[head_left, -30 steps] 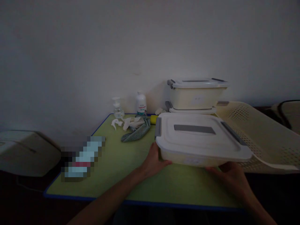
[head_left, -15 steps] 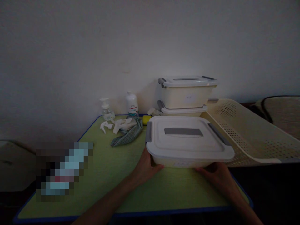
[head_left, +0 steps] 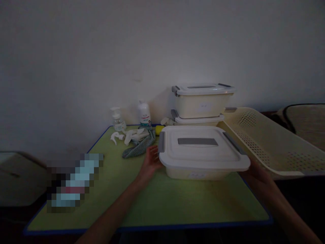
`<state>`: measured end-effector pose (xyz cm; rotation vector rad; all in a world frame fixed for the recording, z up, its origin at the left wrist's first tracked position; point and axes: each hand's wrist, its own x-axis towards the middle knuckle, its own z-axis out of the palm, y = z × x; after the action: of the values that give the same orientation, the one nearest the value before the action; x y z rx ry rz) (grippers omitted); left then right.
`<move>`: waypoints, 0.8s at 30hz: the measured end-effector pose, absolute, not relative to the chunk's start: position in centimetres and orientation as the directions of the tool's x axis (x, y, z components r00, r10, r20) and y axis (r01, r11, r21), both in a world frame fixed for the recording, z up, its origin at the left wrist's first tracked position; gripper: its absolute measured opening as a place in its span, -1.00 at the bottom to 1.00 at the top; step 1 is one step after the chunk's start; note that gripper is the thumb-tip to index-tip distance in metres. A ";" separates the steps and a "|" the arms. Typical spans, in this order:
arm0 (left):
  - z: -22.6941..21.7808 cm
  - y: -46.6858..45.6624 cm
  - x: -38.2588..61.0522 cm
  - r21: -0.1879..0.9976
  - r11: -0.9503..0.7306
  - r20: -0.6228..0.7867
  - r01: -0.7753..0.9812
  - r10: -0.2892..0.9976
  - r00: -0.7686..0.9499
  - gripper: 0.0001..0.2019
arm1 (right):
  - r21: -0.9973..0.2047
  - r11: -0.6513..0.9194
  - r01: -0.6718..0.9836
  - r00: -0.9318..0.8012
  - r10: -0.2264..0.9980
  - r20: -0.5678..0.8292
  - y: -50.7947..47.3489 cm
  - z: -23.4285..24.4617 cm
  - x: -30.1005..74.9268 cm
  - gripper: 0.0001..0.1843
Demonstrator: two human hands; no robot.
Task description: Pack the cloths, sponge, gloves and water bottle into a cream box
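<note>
A cream storage box (head_left: pixel 198 174) with a white lid and grey clips stands on the green table near its right side. My left hand (head_left: pixel 151 161) is at the box's left side, by the grey clip, with its fingers apart and slightly bent. Whether they touch the box I cannot tell. Beside the right end of the lid is my right hand (head_left: pixel 257 174), dark and blurred, its fingers mostly hidden. The lid sits on the box, with a grey handle (head_left: pixel 198 141) lying flat in its middle.
Behind stand two stacked lidded boxes (head_left: pixel 203 103). A large perforated basket (head_left: pixel 276 142) is at the right. Toward the back left are a pump bottle (head_left: pixel 118 122), a white bottle (head_left: pixel 144 113), a grey-green cloth (head_left: pixel 139 147), a white spray head (head_left: pixel 117 136) and a yellow object (head_left: pixel 159 130).
Both hands have moved off the box's lower front corners and outward to its sides. The box has stayed nearly in place, and the view has shifted slightly.
</note>
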<state>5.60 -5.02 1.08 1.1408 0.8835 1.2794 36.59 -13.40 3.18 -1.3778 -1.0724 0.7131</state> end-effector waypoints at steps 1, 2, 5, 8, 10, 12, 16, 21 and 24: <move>1.9 -4.7 5.6 0.957 -0.049 0.078 -0.286 0.993 0.090 -0.47 | -0.987 0.115 0.109 0.412 0.899 0.150 -13.3 3.9 36.7 -0.44; 2.8 -4.5 5.7 0.948 -0.026 0.047 -0.316 0.997 0.059 -0.52 | -0.994 0.107 0.033 0.427 0.897 0.111 -13.2 4.7 36.7 -0.42; 5.8 -3.7 6.0 0.932 0.056 -0.045 -0.357 0.998 0.040 -0.64 | -0.991 0.062 -0.119 0.437 0.899 0.004 -11.8 7.4 36.4 -0.48; 8.3 -2.7 6.7 0.935 0.103 -0.087 -0.340 0.994 0.064 -0.62 | -0.980 -0.003 -0.197 0.376 0.923 -0.078 -9.9 9.6 35.8 -0.36; 9.3 -2.3 7.3 0.943 0.132 -0.110 -0.305 0.990 0.091 -0.49 | -0.981 -0.041 -0.191 0.336 0.936 -0.104 -8.9 10.5 35.4 -0.30; 9.9 -2.1 7.8 0.959 0.153 -0.127 -0.238 0.985 0.121 -0.33 | -0.983 -0.085 -0.164 0.292 0.947 -0.131 -8.2 10.9 35.1 -0.28; 9.9 -2.2 8.3 0.978 0.141 -0.116 -0.151 0.980 0.159 -0.23 | -0.993 -0.094 -0.067 0.250 0.962 -0.108 -7.7 10.5 35.0 -0.26; 9.4 -2.3 8.4 0.958 0.168 -0.133 -0.233 0.978 0.161 -0.24 | -0.995 -0.051 -0.091 0.265 0.962 -0.073 -7.5 9.3 35.3 -0.32; 9.3 -2.2 8.5 0.952 0.179 -0.143 -0.248 0.978 0.154 -0.24 | -0.996 -0.020 -0.089 0.295 0.954 -0.046 -7.4 9.0 35.2 -0.36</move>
<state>8.45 -2.21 9.34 0.9604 0.9936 1.1076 35.24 -7.44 8.96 -1.2983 -0.9084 1.0474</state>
